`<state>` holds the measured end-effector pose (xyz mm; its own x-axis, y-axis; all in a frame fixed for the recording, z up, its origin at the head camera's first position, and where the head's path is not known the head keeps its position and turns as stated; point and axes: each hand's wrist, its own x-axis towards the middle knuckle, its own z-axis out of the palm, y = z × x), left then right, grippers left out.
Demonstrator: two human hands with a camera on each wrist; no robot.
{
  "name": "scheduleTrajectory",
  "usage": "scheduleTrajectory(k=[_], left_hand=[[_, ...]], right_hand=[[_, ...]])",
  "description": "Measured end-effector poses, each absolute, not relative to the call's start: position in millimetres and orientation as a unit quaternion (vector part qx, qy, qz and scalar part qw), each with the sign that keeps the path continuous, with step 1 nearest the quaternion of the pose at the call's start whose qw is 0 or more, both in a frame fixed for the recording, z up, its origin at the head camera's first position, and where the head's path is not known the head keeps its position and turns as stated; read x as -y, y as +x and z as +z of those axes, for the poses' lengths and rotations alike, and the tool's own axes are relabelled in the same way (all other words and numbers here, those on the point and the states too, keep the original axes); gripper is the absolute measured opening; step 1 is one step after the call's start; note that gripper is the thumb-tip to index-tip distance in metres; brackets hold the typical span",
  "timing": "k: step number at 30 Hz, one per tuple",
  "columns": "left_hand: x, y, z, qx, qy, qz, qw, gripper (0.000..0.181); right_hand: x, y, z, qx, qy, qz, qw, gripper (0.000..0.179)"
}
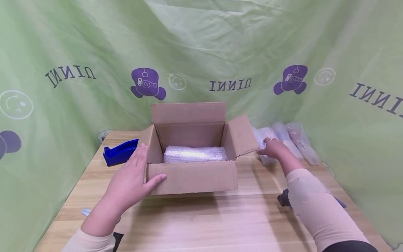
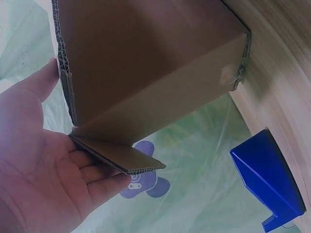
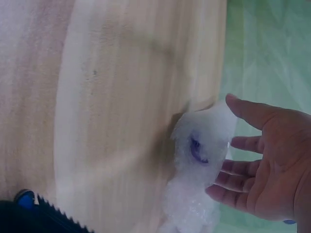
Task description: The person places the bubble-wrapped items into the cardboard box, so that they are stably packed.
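Observation:
An open cardboard box (image 1: pixel 192 177) stands on the table with its flaps spread, and a bubble-wrapped package (image 1: pixel 195 154) lies inside. My left hand (image 1: pixel 128 182) rests against the box's left side, its extended fingers along the side flap (image 2: pixel 119 154) and its thumb on the front flap. To the right of the box, my right hand (image 1: pixel 273 148) reaches over a bubble-wrapped package (image 1: pixel 267 133), fingers spread and loosely bent. In the right wrist view, that wrapped package (image 3: pixel 201 145) shows a dark purple mark, with the fingertips right at its edge.
A blue tape dispenser (image 1: pixel 121 153) sits left of the box. Two more wrapped packages (image 1: pixel 287 138) lie at the table's back right. Partly behind the right sleeve is a black object (image 1: pixel 284 198); a black serrated edge (image 3: pixel 60 216) shows in the right wrist view. Green printed fabric (image 1: pixel 195 42) surrounds the table.

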<state>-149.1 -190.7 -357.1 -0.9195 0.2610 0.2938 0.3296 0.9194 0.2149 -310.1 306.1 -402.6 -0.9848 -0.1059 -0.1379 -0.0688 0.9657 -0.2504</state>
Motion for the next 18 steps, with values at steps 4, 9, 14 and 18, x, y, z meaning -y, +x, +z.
scheduleTrajectory(k=[4,9,14,18], left_hand=[[191,-150,-357,0.97,-0.151,-0.132,0.135,0.109],[190,-150,-356,0.97,-0.15,-0.135,0.134,0.109],[188,-149,-356,0.971,-0.144,-0.14,0.126,0.109],[188,-148,-357,0.971,-0.143,-0.145,0.126,0.108]], right_hand=[[-305,-310,-406,-0.989,-0.03,-0.128,0.073,0.069],[-305,-310,-405,-0.988,-0.022,-0.137,0.074,0.066],[-306,-310,-403,-0.983,-0.028,-0.161,0.08,0.068],[-311,-309,-396,-0.973,-0.034,-0.212,0.08,0.068]])
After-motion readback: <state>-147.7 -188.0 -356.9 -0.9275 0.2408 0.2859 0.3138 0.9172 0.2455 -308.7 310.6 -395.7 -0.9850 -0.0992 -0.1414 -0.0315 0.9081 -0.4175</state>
